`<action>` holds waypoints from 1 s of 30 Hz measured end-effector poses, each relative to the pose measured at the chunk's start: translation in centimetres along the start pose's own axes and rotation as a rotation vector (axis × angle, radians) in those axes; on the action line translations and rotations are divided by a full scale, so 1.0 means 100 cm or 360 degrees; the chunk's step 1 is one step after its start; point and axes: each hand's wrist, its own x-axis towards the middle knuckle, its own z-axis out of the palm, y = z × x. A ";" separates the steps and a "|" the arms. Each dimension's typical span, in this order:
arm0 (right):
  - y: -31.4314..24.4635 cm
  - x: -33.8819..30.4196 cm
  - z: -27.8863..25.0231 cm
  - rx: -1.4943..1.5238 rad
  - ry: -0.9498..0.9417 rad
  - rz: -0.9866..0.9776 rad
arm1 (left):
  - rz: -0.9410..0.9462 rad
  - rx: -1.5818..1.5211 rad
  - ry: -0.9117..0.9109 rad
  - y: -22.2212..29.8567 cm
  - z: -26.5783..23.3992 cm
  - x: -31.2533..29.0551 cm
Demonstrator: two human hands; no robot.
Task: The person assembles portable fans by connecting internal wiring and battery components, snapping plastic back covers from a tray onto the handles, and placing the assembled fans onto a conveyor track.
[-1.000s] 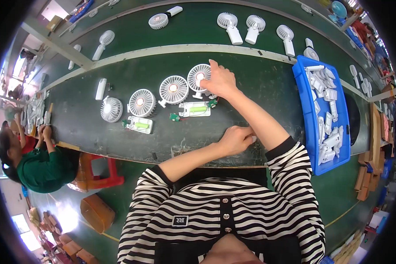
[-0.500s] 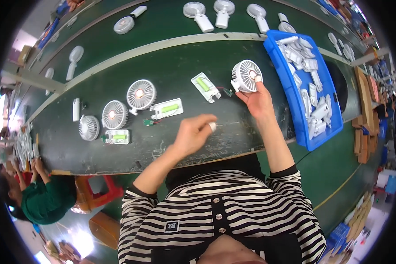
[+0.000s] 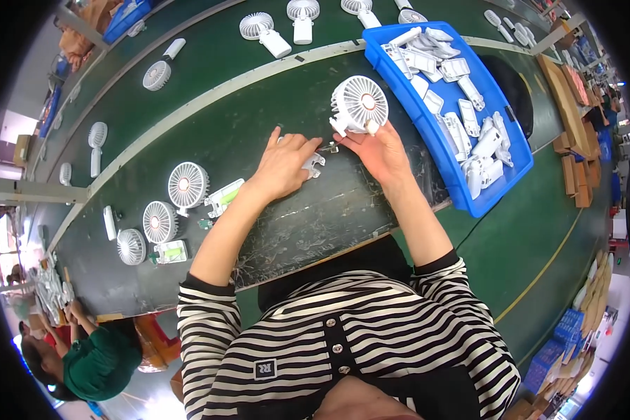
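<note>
A round white fan head with a ribbed grille is held up in my right hand, its fingers and thumb closed on the lower rim. My left hand is bent over a white plastic handle shell, gripping it against the bench. Most of that shell is hidden under the hand; its end sticks out beside the fingers. Between the two hands lies a small circuit board, close to the fan head's lower edge. The wires there are too fine to trace.
At left on the bench are more fan heads and open handle shells with green batteries. A blue bin full of white casing parts stands at right. Finished-looking handheld fans lie beyond the pale rail. A co-worker in green sits at far left.
My left hand has moved forward onto the handle shell, covering it. My right hand still holds the fan head. The whole view has shifted and turned.
</note>
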 end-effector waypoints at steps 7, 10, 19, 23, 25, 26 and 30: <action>0.013 -0.002 0.012 0.0057 -0.0145 0.0066 | -0.0337 -0.0326 0.0067 0.017 0.010 -0.001; 0.018 -0.007 0.020 0.0137 -0.0160 0.0185 | -0.0592 -0.1103 0.0052 0.025 0.025 -0.014; 0.027 -0.034 0.035 0.0010 -0.0112 0.0498 | -0.0635 -0.3855 -0.0281 0.059 0.041 -0.066; 0.033 -0.051 0.042 0.0034 -0.0119 0.0686 | -0.1055 -0.3614 0.0096 0.059 0.042 -0.070; 0.038 -0.057 0.047 -0.0055 -0.0005 0.0644 | -0.1130 -0.3500 0.0209 0.055 0.042 -0.072; 0.038 -0.059 0.047 -0.0086 -0.0027 0.0669 | -0.1138 -0.3509 0.0217 0.055 0.040 -0.073; 0.038 -0.058 0.049 -0.0437 -0.0034 0.0468 | -0.1188 -0.3091 0.0503 0.052 0.040 -0.077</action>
